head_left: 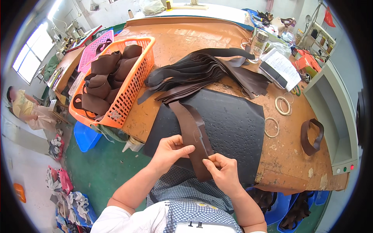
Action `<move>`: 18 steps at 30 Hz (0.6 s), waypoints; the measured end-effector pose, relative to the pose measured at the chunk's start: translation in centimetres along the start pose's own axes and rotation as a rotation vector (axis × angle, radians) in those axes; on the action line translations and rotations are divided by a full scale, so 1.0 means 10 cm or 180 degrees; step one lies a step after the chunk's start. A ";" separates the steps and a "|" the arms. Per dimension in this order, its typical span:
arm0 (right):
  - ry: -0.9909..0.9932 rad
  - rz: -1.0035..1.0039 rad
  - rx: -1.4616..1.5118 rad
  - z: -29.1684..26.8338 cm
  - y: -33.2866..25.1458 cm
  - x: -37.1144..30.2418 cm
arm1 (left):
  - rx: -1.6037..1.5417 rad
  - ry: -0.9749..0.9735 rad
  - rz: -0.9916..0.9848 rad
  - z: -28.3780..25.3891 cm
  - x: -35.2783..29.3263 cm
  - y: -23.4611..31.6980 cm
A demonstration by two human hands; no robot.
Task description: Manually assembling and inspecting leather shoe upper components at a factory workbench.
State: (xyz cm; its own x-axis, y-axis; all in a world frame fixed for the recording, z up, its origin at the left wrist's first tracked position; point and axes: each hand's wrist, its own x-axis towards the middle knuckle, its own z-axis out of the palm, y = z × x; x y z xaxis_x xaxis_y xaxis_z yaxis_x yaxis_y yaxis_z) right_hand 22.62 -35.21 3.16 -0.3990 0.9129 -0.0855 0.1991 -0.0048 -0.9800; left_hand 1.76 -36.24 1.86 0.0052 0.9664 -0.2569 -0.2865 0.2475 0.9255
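Both hands pinch a dark brown leather strip (189,123) near its close end. My left hand (168,153) has thumb and fingers closed on its left edge, and my right hand (224,171) grips the right edge slightly lower. The strip doubles back, with a second layer behind it and a pale line between the layers. It hangs over the close edge of a black pitted mat (233,128); its far end reaches a thick bundle of dark brown leather strips (194,72) on the table.
An orange basket (134,83) of rolled brown strips stands left on the brown worktable (163,37). To the right lie a looped strip (312,136), cream rings (283,105), a notebook (283,66) and a glass bottle (259,46). A grey-green machine (330,105) borders the table. Another person (29,106) sits far left.
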 end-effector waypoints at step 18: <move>-0.0409 0.0513 0.0105 -0.01 -0.10 0.11 | 0.0046 0.0150 -0.0098 0.08 -0.13 -0.03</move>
State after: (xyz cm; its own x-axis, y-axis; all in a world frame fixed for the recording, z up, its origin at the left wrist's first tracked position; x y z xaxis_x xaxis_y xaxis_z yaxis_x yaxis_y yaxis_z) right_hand 22.11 -34.17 4.06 -0.4756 0.8398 -0.2618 0.2409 -0.1619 -0.9570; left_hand 2.59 -37.55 2.15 -0.0314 0.9541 -0.2979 -0.2731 0.2785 0.9208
